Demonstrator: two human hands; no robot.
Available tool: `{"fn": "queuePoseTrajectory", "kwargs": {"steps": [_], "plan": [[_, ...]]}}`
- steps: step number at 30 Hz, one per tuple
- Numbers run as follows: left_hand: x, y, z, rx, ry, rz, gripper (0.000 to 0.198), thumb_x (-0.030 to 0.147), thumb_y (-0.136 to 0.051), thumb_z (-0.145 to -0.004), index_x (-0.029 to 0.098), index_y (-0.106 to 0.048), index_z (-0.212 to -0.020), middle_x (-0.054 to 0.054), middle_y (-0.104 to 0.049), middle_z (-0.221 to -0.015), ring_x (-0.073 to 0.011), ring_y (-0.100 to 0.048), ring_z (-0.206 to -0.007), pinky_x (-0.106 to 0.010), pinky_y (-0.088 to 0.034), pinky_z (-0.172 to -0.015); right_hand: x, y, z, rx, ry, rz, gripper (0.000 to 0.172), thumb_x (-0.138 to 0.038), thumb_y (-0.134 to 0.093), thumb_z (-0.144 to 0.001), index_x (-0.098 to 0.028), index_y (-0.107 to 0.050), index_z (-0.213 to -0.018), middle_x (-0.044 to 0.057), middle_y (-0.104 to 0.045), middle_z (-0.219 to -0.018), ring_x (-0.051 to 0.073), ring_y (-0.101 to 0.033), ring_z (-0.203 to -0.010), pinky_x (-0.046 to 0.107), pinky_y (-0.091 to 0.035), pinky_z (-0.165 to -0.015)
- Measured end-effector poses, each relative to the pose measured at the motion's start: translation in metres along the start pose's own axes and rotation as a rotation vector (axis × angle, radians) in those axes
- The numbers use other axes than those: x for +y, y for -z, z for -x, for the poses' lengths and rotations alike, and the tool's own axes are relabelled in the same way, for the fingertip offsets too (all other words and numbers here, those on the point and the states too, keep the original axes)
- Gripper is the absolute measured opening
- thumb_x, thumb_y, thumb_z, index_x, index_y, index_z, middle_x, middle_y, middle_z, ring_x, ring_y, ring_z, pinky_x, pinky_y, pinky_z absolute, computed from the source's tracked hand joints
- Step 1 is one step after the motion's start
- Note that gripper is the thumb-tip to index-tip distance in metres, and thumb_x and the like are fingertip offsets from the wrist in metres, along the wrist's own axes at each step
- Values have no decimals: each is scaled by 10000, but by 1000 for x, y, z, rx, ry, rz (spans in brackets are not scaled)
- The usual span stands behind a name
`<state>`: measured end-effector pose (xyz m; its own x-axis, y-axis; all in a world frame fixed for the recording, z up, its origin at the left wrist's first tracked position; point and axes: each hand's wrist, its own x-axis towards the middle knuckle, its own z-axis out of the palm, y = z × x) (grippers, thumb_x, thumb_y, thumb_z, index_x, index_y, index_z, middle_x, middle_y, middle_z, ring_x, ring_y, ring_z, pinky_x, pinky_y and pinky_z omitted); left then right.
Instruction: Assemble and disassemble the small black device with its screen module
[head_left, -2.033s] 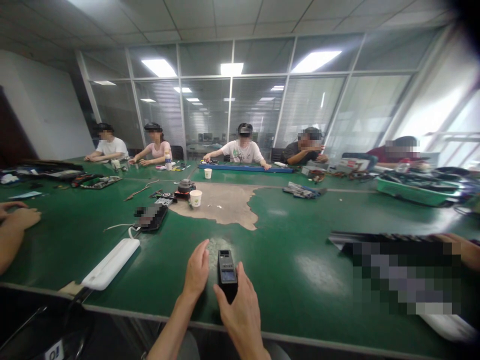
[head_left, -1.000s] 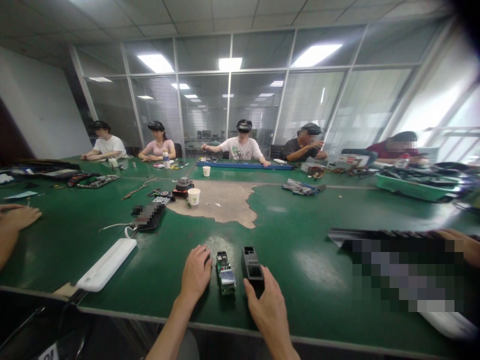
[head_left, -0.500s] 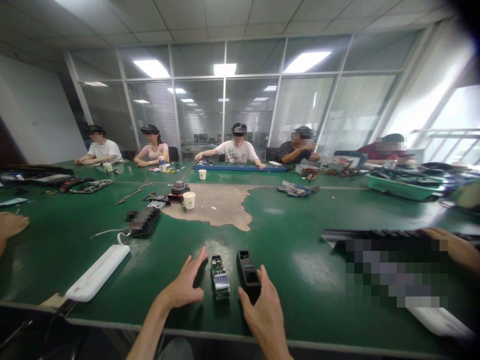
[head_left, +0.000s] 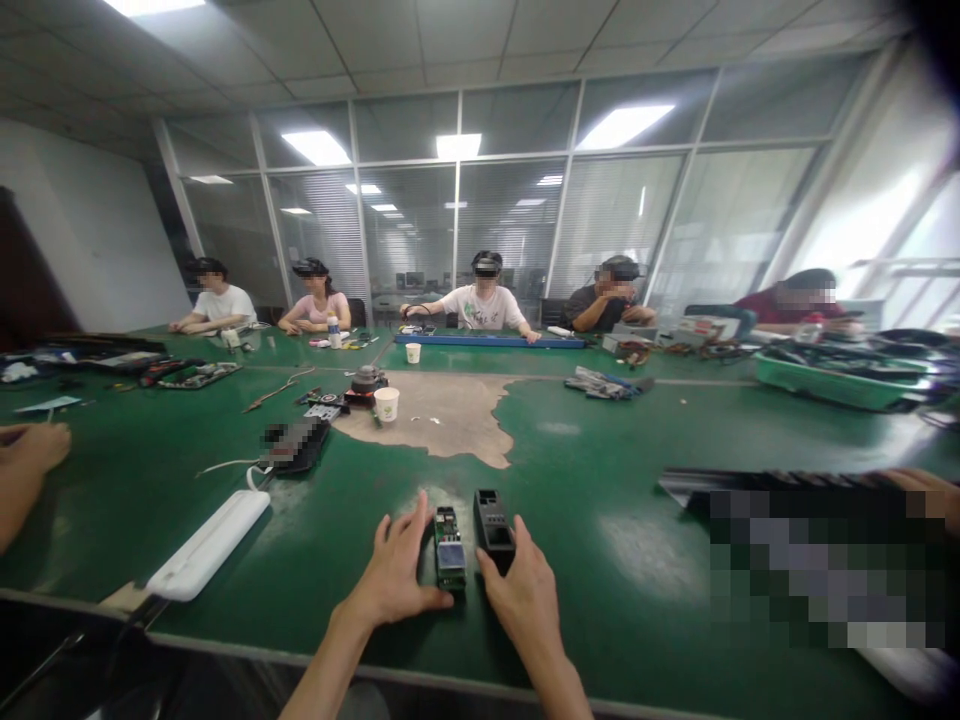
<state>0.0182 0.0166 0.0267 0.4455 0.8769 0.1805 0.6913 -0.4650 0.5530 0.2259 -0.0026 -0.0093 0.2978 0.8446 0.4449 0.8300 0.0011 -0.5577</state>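
Observation:
A narrow green circuit board (head_left: 451,555) with a small grey screen lies on the green table in front of me. My left hand (head_left: 397,572) is at its left side, fingers spread, the thumb reaching below the board's near end; whether it touches the board is unclear. Just to the right is a long black plastic casing (head_left: 493,515) with cut-out windows. My right hand (head_left: 523,590) holds its near part, thumb on the left and fingers on the right. The palm hides the casing's lower end.
A white power strip (head_left: 210,545) lies to the left, beside a dark device (head_left: 296,445). Paper cups (head_left: 386,404) stand farther back. A co-worker's hand (head_left: 34,455) is at the left edge; a long black part (head_left: 787,482) lies right. Several people sit across the table.
My left hand has come closer to the circuit board, its thumb now by the near end. The casing has shifted slightly away from me and toward the board with my right hand.

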Motion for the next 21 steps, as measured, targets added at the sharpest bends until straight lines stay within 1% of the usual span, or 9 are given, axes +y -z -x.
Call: {"fn": "queuePoseTrajectory", "kwargs": {"steps": [3,6,10,13,16,19,21], "plan": [[3,-3,-10,24,13,4,1299,443,-777,-546,228,103,-1476,-147,-447,-1413,-347,-307,-1345,-638,-10,-1092,-3,-6,-13,-22,12,17,682,-368,-529,-796,-6,-377,-1353,196,-584,-1214,292,-551,-1130,404,-399,-978],[6,-8,-22,55,32,-3,1244,411,-761,-563,238,59,-1483,-136,-511,-1355,-356,-350,-1308,-677,17,-1063,-4,-8,-20,-37,9,31,695,-382,-535,-799,20,-379,-1344,208,-578,-1218,296,-541,-1142,396,-395,-983],[4,-15,-32,94,53,-23,1206,433,-752,-579,242,18,-1488,-130,-539,-1317,-358,-389,-1267,-695,31,-1048,-2,-6,-20,-18,37,40,633,-392,-507,-824,-18,-416,-1326,192,-577,-1223,284,-536,-1147,397,-393,-983],[-2,-16,-36,71,46,-30,1288,511,-782,-522,242,30,-1486,-141,-483,-1369,-371,-349,-1294,-694,73,-1042,-3,-3,-17,-20,55,37,584,-376,-491,-834,-58,-429,-1321,176,-578,-1226,270,-532,-1157,403,-387,-989],[-7,-11,-40,5,25,-21,1413,593,-798,-441,224,90,-1477,-176,-364,-1453,-389,-243,-1355,-688,107,-1034,-4,-2,-15,-24,31,24,580,-386,-484,-840,-60,-433,-1317,179,-573,-1235,267,-537,-1153,400,-389,-991],[-10,-5,-49,-62,-24,-2,1467,639,-789,-416,222,154,-1460,-185,-254,-1506,-383,-138,-1398,-681,117,-1035,-4,-3,-14,-16,5,16,603,-399,-488,-838,-46,-425,-1322,180,-570,-1240,273,-537,-1153,391,-396,-988],[-11,-4,-54,-117,-53,10,1477,635,-794,-415,236,183,-1449,-175,-259,-1505,-373,-141,-1400,-674,124,-1038,-3,-4,-14,-9,-8,20,619,-401,-500,-828,-37,-424,-1323,180,-571,-1240,278,-539,-1150,383,-401,-985]]}}
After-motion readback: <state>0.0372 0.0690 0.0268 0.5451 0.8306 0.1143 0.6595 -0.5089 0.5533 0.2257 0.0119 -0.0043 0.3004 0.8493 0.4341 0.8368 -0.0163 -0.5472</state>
